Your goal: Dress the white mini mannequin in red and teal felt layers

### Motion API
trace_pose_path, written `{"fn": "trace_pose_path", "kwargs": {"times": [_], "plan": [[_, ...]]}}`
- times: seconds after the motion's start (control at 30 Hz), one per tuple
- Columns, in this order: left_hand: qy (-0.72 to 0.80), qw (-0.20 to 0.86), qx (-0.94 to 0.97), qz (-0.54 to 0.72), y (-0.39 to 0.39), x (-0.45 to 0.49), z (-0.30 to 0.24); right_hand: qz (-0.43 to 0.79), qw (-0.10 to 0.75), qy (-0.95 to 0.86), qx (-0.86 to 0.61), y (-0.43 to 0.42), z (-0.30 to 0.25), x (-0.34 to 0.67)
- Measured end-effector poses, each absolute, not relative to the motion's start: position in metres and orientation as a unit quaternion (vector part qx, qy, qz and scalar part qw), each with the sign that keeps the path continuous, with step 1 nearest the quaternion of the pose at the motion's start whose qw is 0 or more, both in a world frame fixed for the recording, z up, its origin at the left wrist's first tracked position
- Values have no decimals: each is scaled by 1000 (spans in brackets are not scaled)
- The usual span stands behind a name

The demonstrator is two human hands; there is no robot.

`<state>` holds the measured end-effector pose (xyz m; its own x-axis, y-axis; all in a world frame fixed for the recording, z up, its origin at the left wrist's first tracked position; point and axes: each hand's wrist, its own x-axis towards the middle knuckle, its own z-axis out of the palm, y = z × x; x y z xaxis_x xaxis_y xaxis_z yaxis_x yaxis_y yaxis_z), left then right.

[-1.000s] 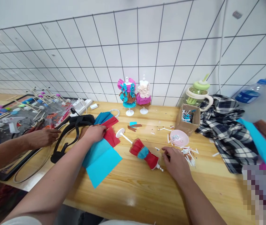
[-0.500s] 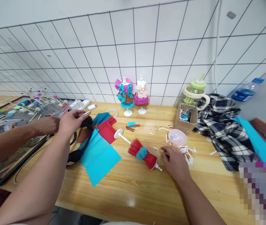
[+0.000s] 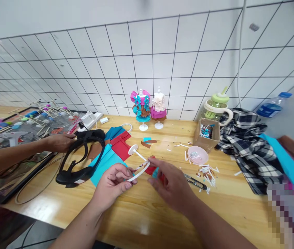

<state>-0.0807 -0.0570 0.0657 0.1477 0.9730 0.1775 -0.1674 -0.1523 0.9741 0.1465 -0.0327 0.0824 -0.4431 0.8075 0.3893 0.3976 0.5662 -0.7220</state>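
Observation:
My left hand pinches one end of a narrow white strip, which curves up towards my right hand. The thumb and fingers of my right hand close around the strip's other end. Behind them a small dress-form lies on its side. Its red and blue crepe-paper dress is mostly hidden by my right hand. Black thread snips rest on the table just right of that hand. Under and beyond my left hand lies a bright blue paper sheet, with red paper behind it.
Two dressed forms stand by the tiled wall. At right are a cardboard box, pink dish, paper scraps, a cup and plaid cloth. Another person's hand is beside a black strapped headset.
My left hand has come from the far left to the middle, and my right hand has moved left to meet it at the strip. The snips now show on the table.

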Motion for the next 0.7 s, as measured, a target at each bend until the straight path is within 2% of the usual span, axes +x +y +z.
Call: {"fn": "trace_pose_path", "kwargs": {"times": [0.1, 0.27, 0.37, 0.53, 0.7], "plan": [[372, 567, 538, 500, -60, -82, 68, 255, 392, -791, -394, -20, 84, 143], [385, 582, 613, 371, -67, -71, 82, 187, 399, -812, -382, -14, 88, 148], [392, 508, 688, 337, -67, -61, 88, 168, 412, -817, -366, -16, 89, 151], [389, 365, 781, 324, -58, -55, 88, 264, 420, -768, -406, -20, 89, 152], [388, 292, 822, 298, -52, -60, 78, 301, 406, -772, -385, -22, 90, 153]]}}
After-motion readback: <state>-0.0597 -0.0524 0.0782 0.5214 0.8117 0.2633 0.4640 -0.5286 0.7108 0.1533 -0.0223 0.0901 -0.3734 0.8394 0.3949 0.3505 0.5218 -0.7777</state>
